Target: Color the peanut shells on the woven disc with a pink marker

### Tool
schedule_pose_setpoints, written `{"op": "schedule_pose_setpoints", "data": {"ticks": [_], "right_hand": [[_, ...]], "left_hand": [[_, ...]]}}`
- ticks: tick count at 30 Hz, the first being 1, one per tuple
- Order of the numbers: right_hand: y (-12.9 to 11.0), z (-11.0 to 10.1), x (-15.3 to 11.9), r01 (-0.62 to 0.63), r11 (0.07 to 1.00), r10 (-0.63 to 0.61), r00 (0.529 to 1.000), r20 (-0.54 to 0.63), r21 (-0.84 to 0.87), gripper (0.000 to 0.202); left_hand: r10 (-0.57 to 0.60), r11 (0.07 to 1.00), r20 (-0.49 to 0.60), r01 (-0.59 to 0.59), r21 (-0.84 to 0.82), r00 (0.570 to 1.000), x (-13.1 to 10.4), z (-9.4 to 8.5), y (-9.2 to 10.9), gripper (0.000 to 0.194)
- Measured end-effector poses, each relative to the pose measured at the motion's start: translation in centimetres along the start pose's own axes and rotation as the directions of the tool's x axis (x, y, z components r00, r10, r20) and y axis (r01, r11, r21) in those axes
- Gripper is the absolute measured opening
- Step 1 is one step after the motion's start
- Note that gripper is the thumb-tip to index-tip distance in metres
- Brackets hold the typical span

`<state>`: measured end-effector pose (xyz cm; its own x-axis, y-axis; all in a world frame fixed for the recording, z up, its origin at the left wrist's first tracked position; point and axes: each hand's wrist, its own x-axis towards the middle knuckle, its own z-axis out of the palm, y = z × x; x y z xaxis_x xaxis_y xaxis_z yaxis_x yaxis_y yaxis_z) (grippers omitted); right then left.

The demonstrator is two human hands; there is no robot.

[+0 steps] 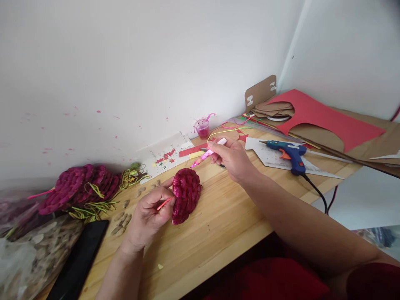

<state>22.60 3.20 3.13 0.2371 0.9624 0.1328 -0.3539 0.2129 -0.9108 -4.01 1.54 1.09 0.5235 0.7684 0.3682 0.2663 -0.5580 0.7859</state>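
My left hand (pixel 153 214) pinches a bumpy magenta craft piece (pixel 186 196) at its left edge, above the wooden table. A short orange-pink cord (pixel 163 204) shows between the thumb and fingers. To the right of the piece, my right hand (pixel 229 157) is closed around a white, pen-like stick smeared with pink (pixel 206 156). Its pink end points down toward the top of the piece, apart from it. A dark pointed tip also shows beside that hand; what it belongs to is unclear.
A hot glue gun (pixel 286 153) lies right with its cord over the table edge. A pink-stained cup (pixel 202 128) stands by the wall. Red card (pixel 331 116) and cardboard are at right. Left are magenta pieces (pixel 78 185), peanut shells (pixel 121 223), a black phone (pixel 79 258) and a plastic bag (pixel 37 254).
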Motion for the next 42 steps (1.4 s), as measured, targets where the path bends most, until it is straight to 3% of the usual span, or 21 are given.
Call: {"op": "schedule_pose_setpoints", "data": {"ticks": [8,22,28,35,42], "right_hand": [[0.1,0.3,-0.2,0.007,1.0,-0.007,1.0,0.017,-0.002,0.042],[1.0,0.7,-0.6,0.07,0.997,-0.073,0.99,0.124,0.028,0.047],[0.9,0.3,-0.3,0.081,0.995,-0.077,0.995,0.067,-0.05,0.046],[0.5,0.5,-0.4,0.12,0.992,-0.123,0.986,0.113,0.032,0.044],[0.8,0.3,-0.1,0.119,0.993,-0.119,0.992,0.04,-0.004,0.045]], "left_hand": [[-0.047,0.997,0.041,0.05,-0.054,0.998,0.4,-1.0,-0.4,0.025],[0.002,0.999,0.119,0.005,-0.054,0.993,0.2,-1.3,0.2,0.017],[0.01,0.999,0.119,-0.004,-0.046,0.993,0.2,-1.4,0.2,0.018],[-0.019,0.997,0.132,0.028,-0.07,0.991,0.1,-1.3,-0.2,0.016],[-0.05,0.992,0.087,0.06,-0.11,0.995,0.4,-1.0,-0.1,0.023]]}}
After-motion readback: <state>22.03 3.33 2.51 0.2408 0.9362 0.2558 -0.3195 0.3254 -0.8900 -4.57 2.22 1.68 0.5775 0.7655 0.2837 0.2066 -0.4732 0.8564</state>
